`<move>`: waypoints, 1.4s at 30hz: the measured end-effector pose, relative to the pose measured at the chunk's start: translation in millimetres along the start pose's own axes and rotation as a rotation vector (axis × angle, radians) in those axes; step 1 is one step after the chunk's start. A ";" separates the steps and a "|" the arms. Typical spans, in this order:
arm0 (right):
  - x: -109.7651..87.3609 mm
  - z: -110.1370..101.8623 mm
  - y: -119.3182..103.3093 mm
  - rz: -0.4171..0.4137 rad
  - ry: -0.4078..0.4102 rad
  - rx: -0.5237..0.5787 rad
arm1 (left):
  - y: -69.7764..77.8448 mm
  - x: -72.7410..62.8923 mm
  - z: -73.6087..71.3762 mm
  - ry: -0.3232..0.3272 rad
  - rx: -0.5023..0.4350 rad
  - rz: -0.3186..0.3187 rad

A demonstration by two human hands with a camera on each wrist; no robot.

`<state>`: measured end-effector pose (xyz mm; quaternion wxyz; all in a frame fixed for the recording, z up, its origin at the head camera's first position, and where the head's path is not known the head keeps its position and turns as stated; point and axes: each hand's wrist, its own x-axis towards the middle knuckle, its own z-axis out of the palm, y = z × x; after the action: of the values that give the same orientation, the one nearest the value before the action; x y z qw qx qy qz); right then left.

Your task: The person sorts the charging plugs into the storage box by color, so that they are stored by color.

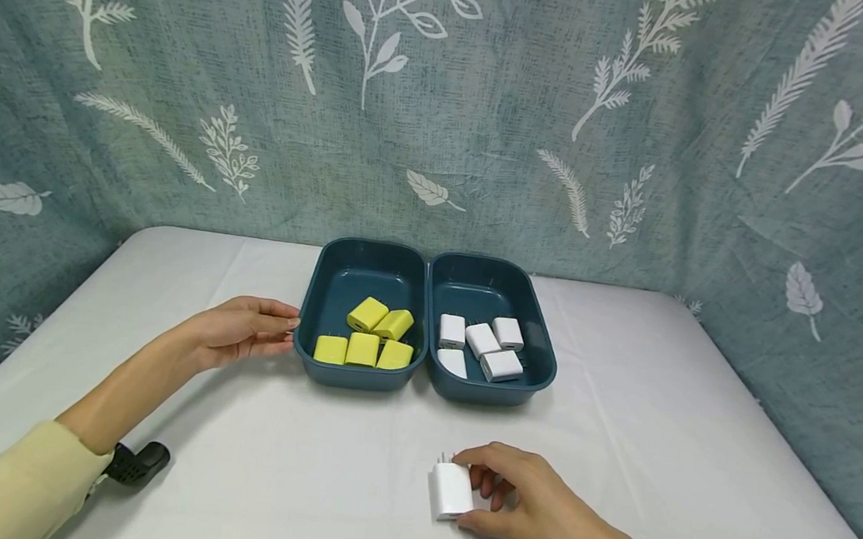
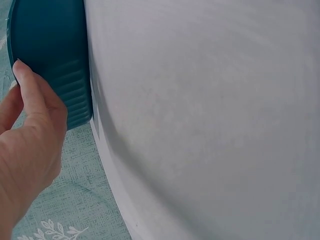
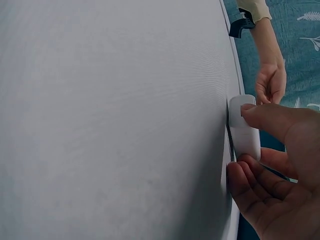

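My right hand (image 1: 528,502) grips a white power adapter (image 1: 452,490) between thumb and fingers, low over the front of the table. Its metal prongs point away, toward the bins. In the right wrist view, the thumb lies on one end of the adapter (image 3: 245,130) and the fingertips meet the other. At the left, my left hand (image 1: 247,332) pinches the side rim of a dark blue bin (image 1: 356,377). Fingertips sit right at that rim in the left wrist view, where the bin's ribbed outer wall (image 2: 72,95) shows.
Several yellow adapters (image 1: 362,349) lie in the left bin. Beside it, close against its right side, a matching blue bin (image 1: 494,393) holds several white adapters (image 1: 502,365). White cloth (image 1: 297,477) covers the table, and a leaf-patterned curtain (image 1: 487,123) hangs behind.
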<state>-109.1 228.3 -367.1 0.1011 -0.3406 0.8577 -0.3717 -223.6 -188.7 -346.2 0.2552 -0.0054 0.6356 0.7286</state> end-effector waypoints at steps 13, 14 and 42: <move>-3.4 -12.2 -1.7 -0.126 0.086 -0.024 | -1.5 0.1 0.6 -0.011 0.007 0.012; -3.1 -14.1 -2.4 -0.135 0.090 -0.030 | -1.4 0.1 0.6 -0.008 0.005 0.009; 29.1 -93.3 7.1 -0.140 0.236 -0.140 | 2.0 -1.3 1.9 -0.013 -0.015 0.001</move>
<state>-174.3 265.7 -304.2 -0.0507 -0.3597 0.8616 -0.3545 -222.7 -187.5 -343.6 0.2590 -0.0025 0.6285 0.7334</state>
